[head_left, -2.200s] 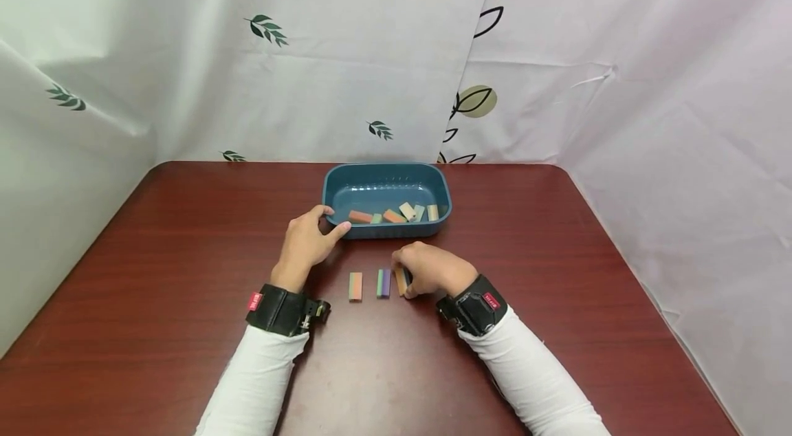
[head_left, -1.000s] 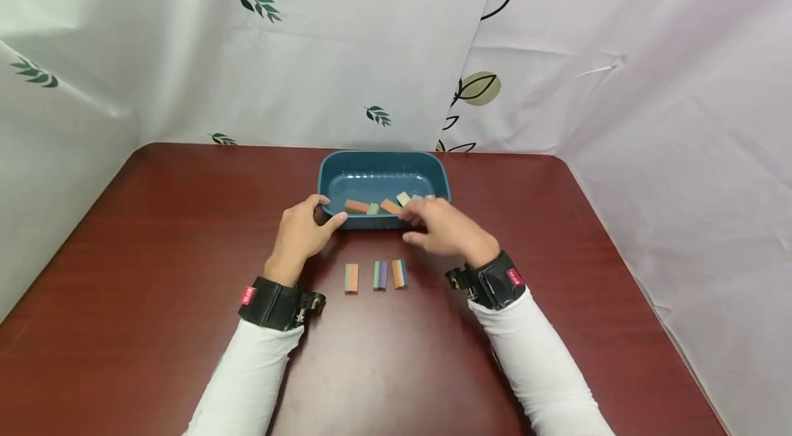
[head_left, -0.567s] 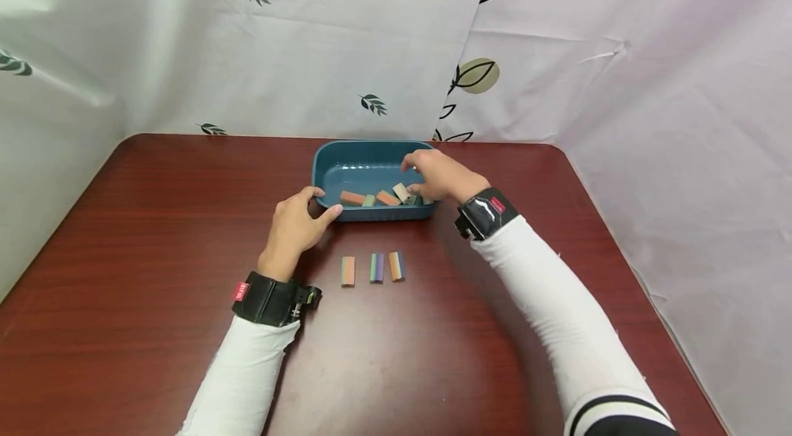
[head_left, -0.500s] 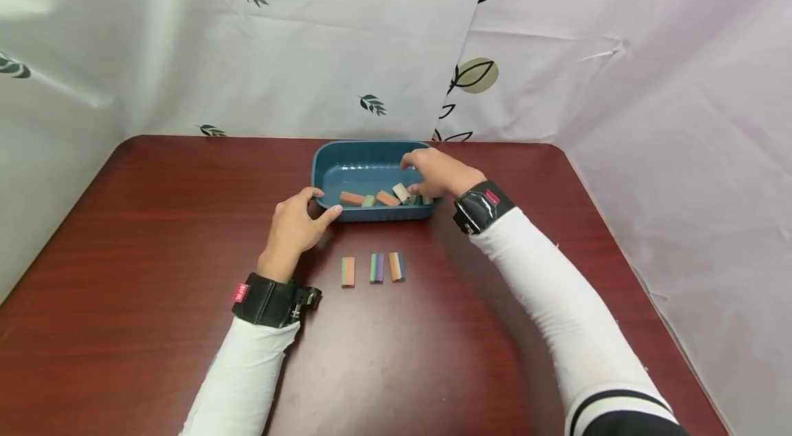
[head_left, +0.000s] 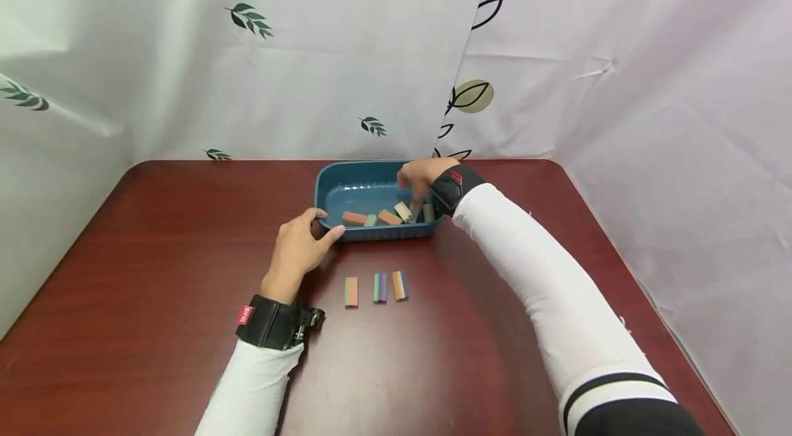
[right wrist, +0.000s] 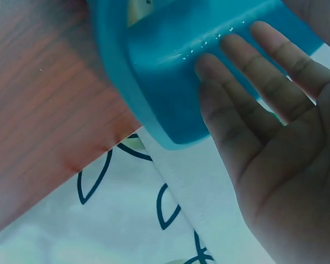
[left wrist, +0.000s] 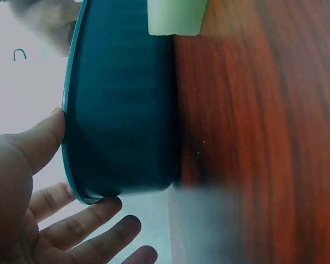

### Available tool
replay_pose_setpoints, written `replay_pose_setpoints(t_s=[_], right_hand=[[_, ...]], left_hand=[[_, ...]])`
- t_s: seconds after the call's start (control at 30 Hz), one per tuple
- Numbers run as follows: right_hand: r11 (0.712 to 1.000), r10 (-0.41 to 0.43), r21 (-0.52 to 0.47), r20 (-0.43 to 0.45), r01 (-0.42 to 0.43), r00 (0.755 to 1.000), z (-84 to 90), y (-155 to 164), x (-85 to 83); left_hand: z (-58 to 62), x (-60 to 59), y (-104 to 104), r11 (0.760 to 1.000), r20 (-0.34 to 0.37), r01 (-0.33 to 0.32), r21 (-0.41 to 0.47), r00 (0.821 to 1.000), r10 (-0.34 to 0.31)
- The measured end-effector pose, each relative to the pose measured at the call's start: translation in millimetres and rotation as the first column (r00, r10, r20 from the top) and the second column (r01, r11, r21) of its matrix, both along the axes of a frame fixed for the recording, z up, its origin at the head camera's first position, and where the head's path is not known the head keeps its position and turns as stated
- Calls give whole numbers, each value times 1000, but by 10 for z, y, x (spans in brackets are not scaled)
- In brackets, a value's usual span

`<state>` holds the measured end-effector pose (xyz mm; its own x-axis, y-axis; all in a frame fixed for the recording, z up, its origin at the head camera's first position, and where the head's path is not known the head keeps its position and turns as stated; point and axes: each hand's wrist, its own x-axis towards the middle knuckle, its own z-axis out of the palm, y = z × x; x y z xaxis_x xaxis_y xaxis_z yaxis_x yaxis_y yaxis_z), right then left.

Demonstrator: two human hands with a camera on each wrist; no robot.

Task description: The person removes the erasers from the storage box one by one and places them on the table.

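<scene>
A blue tray (head_left: pixel 346 178) stands at the middle back of the red-brown table (head_left: pixel 155 271). It holds several small coloured blocks, among them an orange block (head_left: pixel 355 218) and a cream block (head_left: pixel 403 210). My left hand (head_left: pixel 306 240) grips the tray's near left corner, thumb on the rim and fingers along the outer wall (left wrist: pixel 121 110). My right hand (head_left: pixel 416 181) reaches into the tray from the right. Its fingers (right wrist: pixel 247 77) are straight above the tray floor (right wrist: pixel 170 66) and hold nothing. Three two-coloured blocks lie in a row in front of the tray: (head_left: pixel 351 291), (head_left: pixel 380 287), (head_left: pixel 399 285).
White curtains printed with leaves (head_left: pixel 247 16) close in the table at the back and on both sides. The table's right edge (head_left: pixel 625 271) runs close to the curtain. A pale green block end (left wrist: pixel 176 16) shows by the tray wall in the left wrist view.
My right hand let go of the third block in the row, lifted away and moved into the tray over the loose blocks. The left hand stayed on the tray corner.
</scene>
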<state>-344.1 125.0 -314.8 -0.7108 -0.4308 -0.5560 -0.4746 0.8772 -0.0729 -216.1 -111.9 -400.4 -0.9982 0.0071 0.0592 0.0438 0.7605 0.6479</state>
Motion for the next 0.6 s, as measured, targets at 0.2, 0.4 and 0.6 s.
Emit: replay_pose_setpoints(t_s=[0.2,0.4,0.6], right_hand=[[995,41,88,60,-46,997,-88,-122,-40],[986,110,117,88,-120,990,-192,-164,-7],[983,157,85,46,-160,987,-224,-152,-30]], left_hand=[[-14,36,-7,1000,8,-8,-6,1000,8],[-32,49,-12,1000,22,-9,-21,1000,10],[4,8,11,1000,11,-11,-8,1000,11]])
